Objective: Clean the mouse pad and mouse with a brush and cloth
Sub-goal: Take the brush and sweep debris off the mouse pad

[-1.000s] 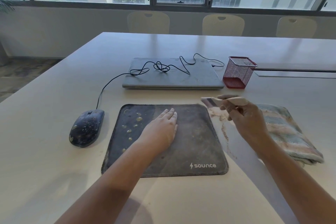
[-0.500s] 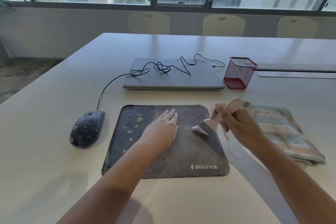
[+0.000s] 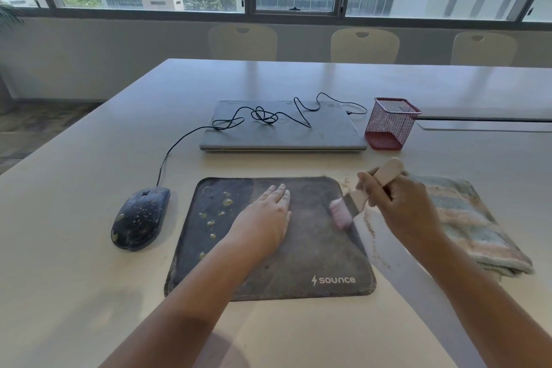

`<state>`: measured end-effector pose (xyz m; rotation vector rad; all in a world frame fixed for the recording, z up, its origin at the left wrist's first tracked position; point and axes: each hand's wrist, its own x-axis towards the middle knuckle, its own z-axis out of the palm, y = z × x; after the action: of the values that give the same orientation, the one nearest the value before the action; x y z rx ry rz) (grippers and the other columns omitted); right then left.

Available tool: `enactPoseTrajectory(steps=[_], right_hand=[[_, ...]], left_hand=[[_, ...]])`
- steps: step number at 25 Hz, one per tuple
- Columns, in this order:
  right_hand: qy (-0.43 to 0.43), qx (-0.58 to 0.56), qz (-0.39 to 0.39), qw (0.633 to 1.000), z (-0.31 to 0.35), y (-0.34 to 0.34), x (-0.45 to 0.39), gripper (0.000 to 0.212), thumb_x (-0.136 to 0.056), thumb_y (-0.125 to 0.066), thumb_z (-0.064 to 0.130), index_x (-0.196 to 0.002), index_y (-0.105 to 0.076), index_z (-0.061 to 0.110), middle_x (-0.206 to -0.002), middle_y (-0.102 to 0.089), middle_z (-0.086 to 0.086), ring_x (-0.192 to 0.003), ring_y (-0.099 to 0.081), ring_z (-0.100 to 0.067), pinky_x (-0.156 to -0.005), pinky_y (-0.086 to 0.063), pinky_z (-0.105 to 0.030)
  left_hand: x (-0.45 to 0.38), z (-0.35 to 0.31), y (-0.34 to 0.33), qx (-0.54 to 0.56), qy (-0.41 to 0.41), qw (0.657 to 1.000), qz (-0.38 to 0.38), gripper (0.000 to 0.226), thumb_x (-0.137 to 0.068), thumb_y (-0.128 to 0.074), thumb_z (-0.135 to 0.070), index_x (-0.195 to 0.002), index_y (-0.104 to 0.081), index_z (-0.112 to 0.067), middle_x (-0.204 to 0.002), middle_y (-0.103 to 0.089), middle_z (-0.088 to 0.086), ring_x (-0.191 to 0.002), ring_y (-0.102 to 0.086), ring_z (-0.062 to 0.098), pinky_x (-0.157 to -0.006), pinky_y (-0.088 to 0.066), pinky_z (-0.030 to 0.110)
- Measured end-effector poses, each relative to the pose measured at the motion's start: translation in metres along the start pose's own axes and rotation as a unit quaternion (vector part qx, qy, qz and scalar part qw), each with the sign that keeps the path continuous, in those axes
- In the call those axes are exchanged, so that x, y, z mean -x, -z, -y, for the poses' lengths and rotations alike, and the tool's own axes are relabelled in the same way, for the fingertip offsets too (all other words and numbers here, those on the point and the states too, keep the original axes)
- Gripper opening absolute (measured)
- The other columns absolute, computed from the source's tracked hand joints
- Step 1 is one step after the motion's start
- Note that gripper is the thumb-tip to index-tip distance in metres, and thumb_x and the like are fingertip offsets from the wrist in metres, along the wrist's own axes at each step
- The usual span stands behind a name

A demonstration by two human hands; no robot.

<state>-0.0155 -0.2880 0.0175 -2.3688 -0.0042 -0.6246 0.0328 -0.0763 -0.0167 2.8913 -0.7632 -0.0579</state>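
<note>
The mouse pad [image 3: 277, 248] lies flat on the desk [image 3: 89, 293], dark and dusty, directly under both of your hands. Your left hand [image 3: 265, 215] rests palm down on its middle with the fingers [image 3: 279, 193] straight and together, pressing it to the desk. Just left of those fingers the pad carries a scatter of small yellowish blobs [image 3: 221, 212].

Your right hand [image 3: 400, 203] grips the pale handle of the brush [image 3: 364, 197], fingers curled round it, the handle's end sticking up past your knuckles. The brush slants down and to the left from those fingers, and its pinkish bristles [image 3: 340, 213] meet the pad near its right edge; they look blurred, so you cannot tell just how they bend. Below and beside your right fingers a line of sandy grit [image 3: 370, 227] lies on the desk along the pad's right edge.

The mouse [image 3: 140, 219] sits on the desk well to the left of your left fingers, apart from the pad, dark and speckled with crumbs, its cable [image 3: 179, 143] running away to the closed laptop [image 3: 283, 128] beyond your fingertips. The folded striped cloth [image 3: 472, 224] lies to the right of your right hand, partly hidden by your wrist. A red mesh cup [image 3: 391, 122] stands beyond your right fingers, just beside the laptop.
</note>
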Motion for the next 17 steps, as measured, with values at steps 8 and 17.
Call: enactPoseTrajectory(steps=[8, 17], right_hand=[[0.01, -0.282, 0.312, 0.907, 0.015, -0.003, 0.009, 0.038, -0.086, -0.047, 0.04, -0.056, -0.062, 0.021, -0.051, -0.05, 0.004, -0.039, -0.041, -0.002, -0.04, -0.032, -0.011], [0.082, -0.306, 0.2, 0.927, 0.008, 0.014, 0.001, 0.035, -0.091, -0.045, 0.021, -0.061, -0.062, 0.022, -0.055, -0.059, 0.01, -0.042, -0.048, -0.001, -0.044, -0.036, -0.008]], left_hand=[[-0.002, 0.0, -0.001, 0.005, 0.001, 1.0, 0.007, 0.051, -0.101, -0.023, -0.025, -0.147, -0.008, -0.008, -0.157, -0.004, 0.004, -0.144, -0.001, 0.015, -0.114, -0.003, 0.023], [-0.002, -0.001, 0.0, -0.008, 0.0, 1.0, 0.007, 0.051, -0.101, -0.023, -0.024, -0.147, -0.009, -0.006, -0.157, -0.004, 0.006, -0.144, -0.002, 0.016, -0.115, -0.002, 0.024]])
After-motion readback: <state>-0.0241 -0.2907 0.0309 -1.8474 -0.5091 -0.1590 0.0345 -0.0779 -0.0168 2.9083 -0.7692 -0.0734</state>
